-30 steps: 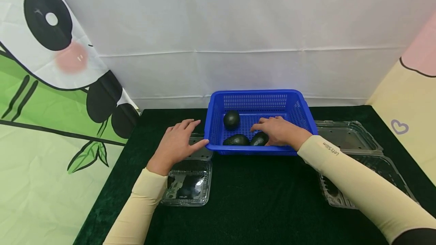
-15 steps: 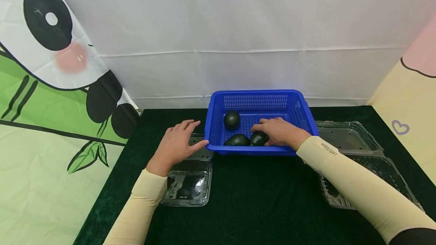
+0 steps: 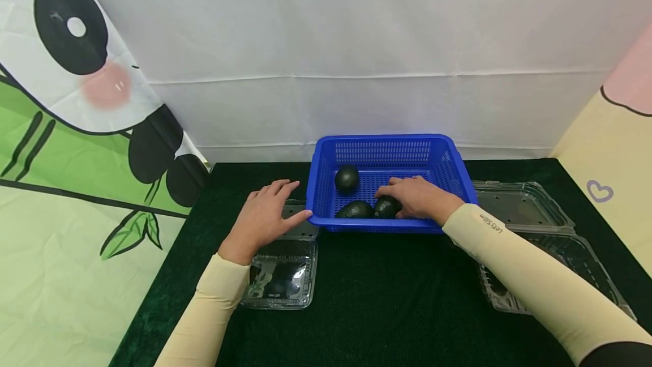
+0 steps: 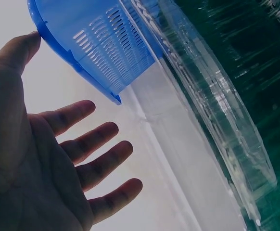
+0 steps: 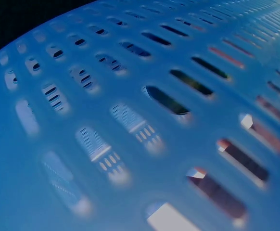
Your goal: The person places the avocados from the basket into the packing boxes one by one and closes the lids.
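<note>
A blue plastic basket (image 3: 392,223) stands on the table with three dark green avocados in it. My right hand (image 3: 419,198) reaches over the near rim and grips one avocado (image 3: 387,207), fingers over its top and side. Directly left of that lies a second avocado (image 3: 355,209), and farther back a third avocado (image 3: 347,179). My left hand (image 3: 262,217) holds nothing; its fingers are spread and its thumb tip touches the basket's left rim, as the left wrist view also shows. In the right wrist view the slotted basket wall (image 5: 130,96) hides most of the right hand.
An open clear plastic clamshell box (image 3: 285,276) lies under and beside the left hand. Another open clear clamshell (image 3: 524,208) lies right of the basket, partly behind the right forearm. Dark green cloth (image 3: 397,299) covers the table; a white curtain (image 3: 377,44) hangs behind.
The avocado under my right hand has turned slightly and the fingers have settled on it. The right forearm has shifted a little to the left. The left hand stays in place.
</note>
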`<state>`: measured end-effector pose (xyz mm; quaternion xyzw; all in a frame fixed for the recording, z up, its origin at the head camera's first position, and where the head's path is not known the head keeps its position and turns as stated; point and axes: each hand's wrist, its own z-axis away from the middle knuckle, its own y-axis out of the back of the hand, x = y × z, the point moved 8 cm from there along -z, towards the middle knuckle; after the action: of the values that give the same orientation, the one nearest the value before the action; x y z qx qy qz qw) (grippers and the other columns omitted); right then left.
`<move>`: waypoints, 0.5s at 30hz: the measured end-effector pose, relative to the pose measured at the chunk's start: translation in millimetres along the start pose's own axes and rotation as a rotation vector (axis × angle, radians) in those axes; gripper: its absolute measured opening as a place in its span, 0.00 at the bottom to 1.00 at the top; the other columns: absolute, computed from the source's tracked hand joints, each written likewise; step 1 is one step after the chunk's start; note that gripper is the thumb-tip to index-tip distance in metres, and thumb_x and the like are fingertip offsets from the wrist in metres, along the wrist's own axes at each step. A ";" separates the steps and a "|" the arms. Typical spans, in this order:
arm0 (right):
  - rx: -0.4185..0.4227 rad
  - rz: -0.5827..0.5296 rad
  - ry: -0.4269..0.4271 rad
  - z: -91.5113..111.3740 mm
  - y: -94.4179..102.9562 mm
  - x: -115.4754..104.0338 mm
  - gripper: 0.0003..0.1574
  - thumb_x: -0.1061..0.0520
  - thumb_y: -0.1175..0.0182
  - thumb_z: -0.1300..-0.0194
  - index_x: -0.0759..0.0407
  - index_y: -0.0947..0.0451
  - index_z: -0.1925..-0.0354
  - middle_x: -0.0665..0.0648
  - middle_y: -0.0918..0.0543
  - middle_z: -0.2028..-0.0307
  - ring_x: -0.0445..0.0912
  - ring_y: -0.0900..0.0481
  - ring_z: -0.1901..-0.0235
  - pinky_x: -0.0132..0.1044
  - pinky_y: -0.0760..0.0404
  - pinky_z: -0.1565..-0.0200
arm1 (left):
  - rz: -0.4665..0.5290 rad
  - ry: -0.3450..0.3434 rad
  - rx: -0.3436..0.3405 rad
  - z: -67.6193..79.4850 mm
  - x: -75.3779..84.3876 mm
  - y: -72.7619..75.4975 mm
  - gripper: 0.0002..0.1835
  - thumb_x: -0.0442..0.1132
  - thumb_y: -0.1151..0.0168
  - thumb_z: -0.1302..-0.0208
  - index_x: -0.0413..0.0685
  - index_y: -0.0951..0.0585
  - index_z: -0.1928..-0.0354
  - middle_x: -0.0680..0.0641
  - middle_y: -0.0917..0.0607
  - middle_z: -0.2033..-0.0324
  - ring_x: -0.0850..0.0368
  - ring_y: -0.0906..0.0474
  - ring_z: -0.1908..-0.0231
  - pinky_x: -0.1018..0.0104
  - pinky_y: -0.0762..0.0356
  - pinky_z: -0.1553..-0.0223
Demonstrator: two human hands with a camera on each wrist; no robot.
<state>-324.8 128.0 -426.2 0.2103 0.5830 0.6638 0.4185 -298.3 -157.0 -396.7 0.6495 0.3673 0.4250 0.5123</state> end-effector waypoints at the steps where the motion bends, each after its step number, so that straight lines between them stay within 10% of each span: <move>1: -0.001 -0.002 -0.004 -0.3 -0.1 0.6 0.40 0.54 0.28 0.35 0.45 0.29 0.28 0.61 0.26 0.34 0.62 0.27 0.35 0.73 0.40 0.34 | 0.001 0.001 -0.001 0.1 0.0 0.1 0.49 0.78 0.49 0.35 0.52 0.33 0.23 0.40 0.32 0.26 0.38 0.35 0.29 0.34 0.40 0.31; 15: -0.002 -0.014 -0.011 -0.9 -0.6 0.5 0.40 0.54 0.28 0.35 0.45 0.28 0.28 0.60 0.24 0.37 0.62 0.25 0.37 0.71 0.36 0.35 | 0.006 0.003 -0.005 0.9 0.5 -1.0 0.49 0.78 0.49 0.35 0.52 0.32 0.23 0.40 0.32 0.26 0.38 0.35 0.29 0.34 0.40 0.31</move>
<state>-325.6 127.9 -427.1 0.2096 0.5815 0.6601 0.4267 -297.3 -156.6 -397.7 0.6486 0.3650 0.4288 0.5121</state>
